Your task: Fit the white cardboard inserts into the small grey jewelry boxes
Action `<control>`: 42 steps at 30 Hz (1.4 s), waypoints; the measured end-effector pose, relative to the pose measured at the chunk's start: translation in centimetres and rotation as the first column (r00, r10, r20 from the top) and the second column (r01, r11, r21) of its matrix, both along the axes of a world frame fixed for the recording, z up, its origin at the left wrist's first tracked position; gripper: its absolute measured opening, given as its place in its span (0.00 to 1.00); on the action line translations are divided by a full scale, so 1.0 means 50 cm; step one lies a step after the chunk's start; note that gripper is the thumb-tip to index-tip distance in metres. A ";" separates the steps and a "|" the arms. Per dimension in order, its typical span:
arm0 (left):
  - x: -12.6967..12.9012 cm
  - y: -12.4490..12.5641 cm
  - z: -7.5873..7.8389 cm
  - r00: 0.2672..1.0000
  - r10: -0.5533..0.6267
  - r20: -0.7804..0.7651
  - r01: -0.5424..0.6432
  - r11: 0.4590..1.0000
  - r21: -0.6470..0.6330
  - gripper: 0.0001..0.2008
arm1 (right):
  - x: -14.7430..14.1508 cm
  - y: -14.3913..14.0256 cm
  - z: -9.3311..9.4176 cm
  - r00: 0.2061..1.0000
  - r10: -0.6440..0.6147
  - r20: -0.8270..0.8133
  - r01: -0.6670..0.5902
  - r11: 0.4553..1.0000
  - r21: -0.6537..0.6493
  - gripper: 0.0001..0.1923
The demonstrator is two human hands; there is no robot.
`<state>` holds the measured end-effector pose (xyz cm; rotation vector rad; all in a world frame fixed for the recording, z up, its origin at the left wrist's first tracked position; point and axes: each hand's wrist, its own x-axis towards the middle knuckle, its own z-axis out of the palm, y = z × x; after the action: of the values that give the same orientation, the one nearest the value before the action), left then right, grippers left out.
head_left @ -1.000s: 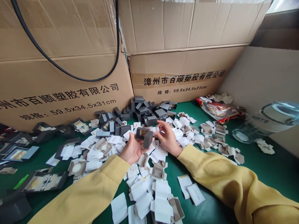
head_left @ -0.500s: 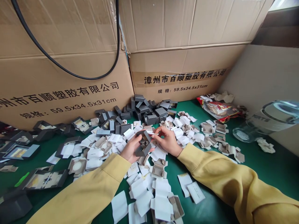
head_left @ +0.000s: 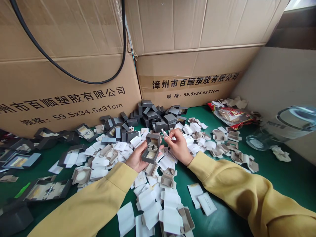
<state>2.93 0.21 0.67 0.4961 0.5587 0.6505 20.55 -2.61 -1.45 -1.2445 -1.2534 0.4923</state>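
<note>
A small dark grey box [head_left: 151, 153] is gripped in my left hand [head_left: 137, 158], its open side facing me. Inside it I see a pale lining and a dark fitting across the middle. My right hand [head_left: 179, 148] pinches a small white pointed piece [head_left: 164, 132], just right of the box and apart from it. What kind of piece it is, I cannot make out. Under and around both hands lie many folded white card pieces [head_left: 150, 214], some with their grey-brown inner side up. Two flat white cards [head_left: 206, 203] lie near my right forearm.
Dark grey boxes [head_left: 160, 126] are heaped at the back, and opened ones [head_left: 46, 191] spread along the left. Large cardboard cartons [head_left: 187, 65] wall off the rear, with a black cable [head_left: 81, 79] hanging before them. A red snack bag [head_left: 229, 115] and a clear bottle [head_left: 266, 135] are at right.
My left hand has turned the box so that its inside faces me more. My right hand has drawn slightly away from it, the white piece now tilted upward.
</note>
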 end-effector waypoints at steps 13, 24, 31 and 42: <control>0.004 -0.013 -0.003 0.994 0.036 -0.105 -0.022 0.991 0.136 0.11 | -0.006 -0.001 0.004 0.996 0.092 -0.013 -0.092 0.994 0.051 0.12; 0.006 -0.003 0.005 1.000 -0.004 -0.013 0.004 1.000 0.010 0.21 | -0.004 -0.005 -0.002 0.997 0.068 -0.036 -0.065 0.994 0.087 0.15; -0.003 -0.004 -0.009 1.000 -0.011 0.005 0.010 0.983 0.184 0.23 | -0.014 -0.017 0.010 0.993 0.115 -0.025 -0.111 0.985 0.128 0.13; 0.003 -0.014 -0.008 0.995 0.087 -0.055 -0.072 0.972 0.225 0.22 | -0.009 -0.026 0.011 0.918 0.083 0.388 -0.160 0.972 0.173 0.06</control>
<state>3.10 -0.49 0.27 0.7106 0.5716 0.7809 20.11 -3.89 -0.91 -1.1234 -1.6731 0.2078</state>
